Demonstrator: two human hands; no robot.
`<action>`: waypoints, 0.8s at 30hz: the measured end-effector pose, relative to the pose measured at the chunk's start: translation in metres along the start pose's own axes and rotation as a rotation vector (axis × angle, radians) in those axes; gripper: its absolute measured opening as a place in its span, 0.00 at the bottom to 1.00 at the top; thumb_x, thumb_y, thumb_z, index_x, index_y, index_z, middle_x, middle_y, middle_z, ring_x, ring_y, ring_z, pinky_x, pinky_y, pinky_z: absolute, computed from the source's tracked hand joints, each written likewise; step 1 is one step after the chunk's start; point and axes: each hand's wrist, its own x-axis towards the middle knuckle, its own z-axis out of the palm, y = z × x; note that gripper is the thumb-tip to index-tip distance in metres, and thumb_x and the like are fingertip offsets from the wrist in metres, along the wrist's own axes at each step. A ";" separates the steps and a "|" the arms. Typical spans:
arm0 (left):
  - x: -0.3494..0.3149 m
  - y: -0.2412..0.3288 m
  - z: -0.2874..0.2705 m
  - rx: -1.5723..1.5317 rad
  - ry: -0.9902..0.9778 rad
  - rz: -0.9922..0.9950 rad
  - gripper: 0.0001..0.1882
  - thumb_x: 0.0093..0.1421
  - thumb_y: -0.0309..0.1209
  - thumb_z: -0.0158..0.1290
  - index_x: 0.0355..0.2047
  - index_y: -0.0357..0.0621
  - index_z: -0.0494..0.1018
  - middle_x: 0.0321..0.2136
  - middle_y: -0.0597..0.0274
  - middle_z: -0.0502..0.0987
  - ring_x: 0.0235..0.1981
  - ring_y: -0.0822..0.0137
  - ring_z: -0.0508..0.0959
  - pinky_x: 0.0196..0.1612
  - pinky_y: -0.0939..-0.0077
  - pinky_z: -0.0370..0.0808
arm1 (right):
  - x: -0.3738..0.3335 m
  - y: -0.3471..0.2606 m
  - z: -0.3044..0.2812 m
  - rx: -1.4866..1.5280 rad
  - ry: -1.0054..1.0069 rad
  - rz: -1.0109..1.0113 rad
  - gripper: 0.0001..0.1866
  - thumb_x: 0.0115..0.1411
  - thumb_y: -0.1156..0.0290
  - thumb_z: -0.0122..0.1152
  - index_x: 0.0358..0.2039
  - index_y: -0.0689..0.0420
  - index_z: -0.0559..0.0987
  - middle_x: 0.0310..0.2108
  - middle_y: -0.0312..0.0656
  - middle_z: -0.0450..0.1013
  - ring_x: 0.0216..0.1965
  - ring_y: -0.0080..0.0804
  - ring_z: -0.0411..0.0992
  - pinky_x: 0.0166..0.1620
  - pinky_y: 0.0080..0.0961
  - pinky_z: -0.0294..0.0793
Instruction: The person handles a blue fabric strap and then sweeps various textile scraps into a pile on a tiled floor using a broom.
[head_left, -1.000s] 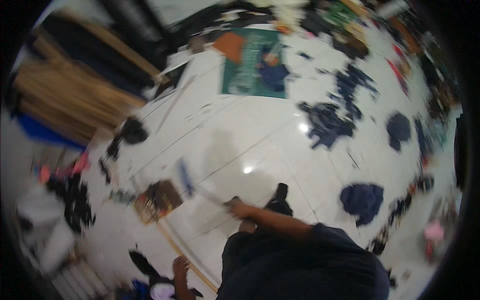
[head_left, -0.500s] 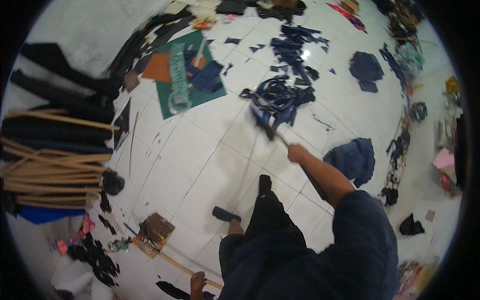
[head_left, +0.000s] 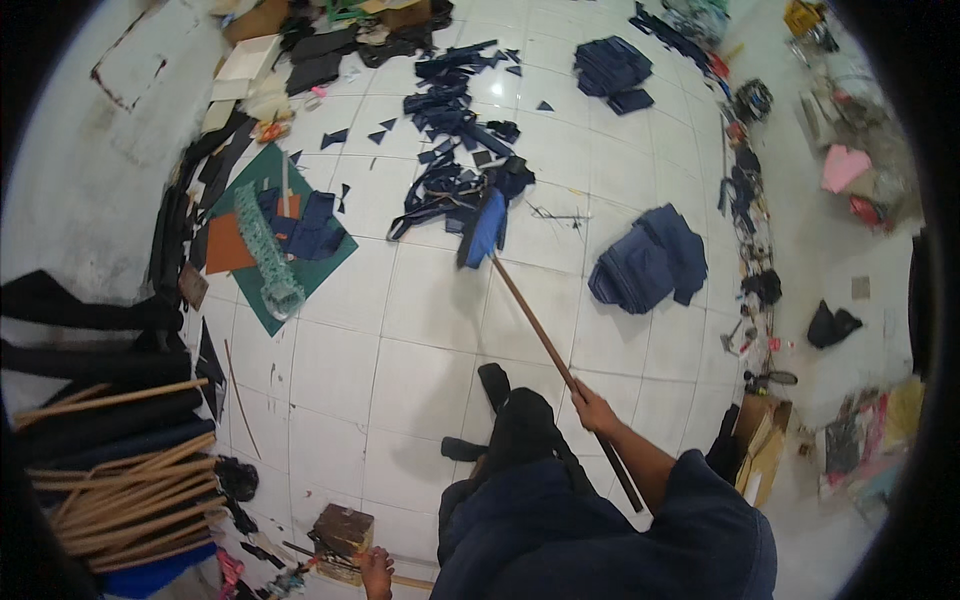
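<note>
My right hand is wrapped round the brown handle of a broom, whose lower end runs past my forearm. The broom's blue head rests against a heap of dark blue fabric scraps on the white tiles. At the lower edge, my left hand is closed on a light wooden pole. Close to that hand is a brown box-like piece at the pole's far end; how the two join is hard to see.
A green mat with cloth pieces lies left. Folded dark blue cloth piles lie right. Black rolls and wooden sticks fill the left side. Assorted clutter lines the right wall.
The view has turned to the right and shifted. The broom head has gone from a blur to sharp, its blue side now showing at the scraps. Both hands keep their holds.
</note>
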 end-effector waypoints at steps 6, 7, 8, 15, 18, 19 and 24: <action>0.034 -0.004 -0.037 0.159 -0.046 0.074 0.09 0.59 0.33 0.49 0.36 0.41 0.68 0.23 0.64 0.70 0.22 0.73 0.71 0.22 0.80 0.67 | -0.139 0.142 0.102 -0.030 -0.106 0.231 0.25 0.64 0.57 0.40 0.58 0.57 0.63 0.51 0.55 0.68 0.51 0.56 0.66 0.54 0.41 0.65; 0.037 -0.004 -0.046 0.134 -0.055 0.079 0.10 0.60 0.34 0.49 0.34 0.40 0.68 0.20 0.63 0.70 0.20 0.72 0.70 0.21 0.79 0.67 | -0.154 0.156 0.120 -0.055 -0.146 0.258 0.25 0.63 0.56 0.40 0.58 0.55 0.63 0.50 0.56 0.68 0.50 0.56 0.67 0.54 0.42 0.66; 0.039 -0.007 -0.053 0.094 -0.070 0.114 0.10 0.61 0.35 0.48 0.32 0.39 0.68 0.18 0.63 0.69 0.17 0.72 0.69 0.20 0.79 0.67 | -0.159 0.162 0.145 -0.003 -0.041 0.219 0.24 0.63 0.56 0.40 0.57 0.51 0.64 0.45 0.59 0.70 0.46 0.58 0.69 0.51 0.45 0.68; 0.055 -0.023 -0.102 0.715 -0.234 0.101 0.18 0.64 0.36 0.42 0.49 0.41 0.69 0.46 0.55 0.71 0.42 0.68 0.73 0.43 0.68 0.73 | -0.043 0.112 0.162 -0.079 -0.022 0.157 0.26 0.63 0.57 0.36 0.59 0.56 0.60 0.38 0.59 0.73 0.40 0.60 0.71 0.46 0.48 0.70; 0.066 -0.025 -0.112 0.879 -0.200 0.398 0.16 0.64 0.35 0.41 0.44 0.41 0.72 0.44 0.55 0.72 0.40 0.67 0.73 0.41 0.69 0.74 | 0.064 0.046 0.113 0.075 -0.048 0.108 0.27 0.63 0.58 0.36 0.60 0.58 0.60 0.46 0.61 0.69 0.47 0.55 0.69 0.51 0.42 0.68; 0.069 -0.022 -0.113 0.760 -0.160 0.341 0.17 0.63 0.38 0.43 0.46 0.41 0.71 0.44 0.55 0.72 0.40 0.67 0.73 0.40 0.70 0.74 | 0.099 0.021 0.098 0.150 -0.043 0.100 0.27 0.63 0.58 0.36 0.59 0.59 0.60 0.47 0.61 0.68 0.49 0.54 0.68 0.51 0.41 0.67; 0.087 0.039 -0.084 0.349 -0.050 0.064 0.28 0.58 0.50 0.51 0.51 0.43 0.68 0.40 0.58 0.72 0.38 0.72 0.72 0.36 0.74 0.73 | 0.272 -0.115 0.050 0.529 -0.033 0.062 0.20 0.62 0.64 0.41 0.49 0.63 0.71 0.43 0.60 0.70 0.44 0.54 0.70 0.48 0.42 0.70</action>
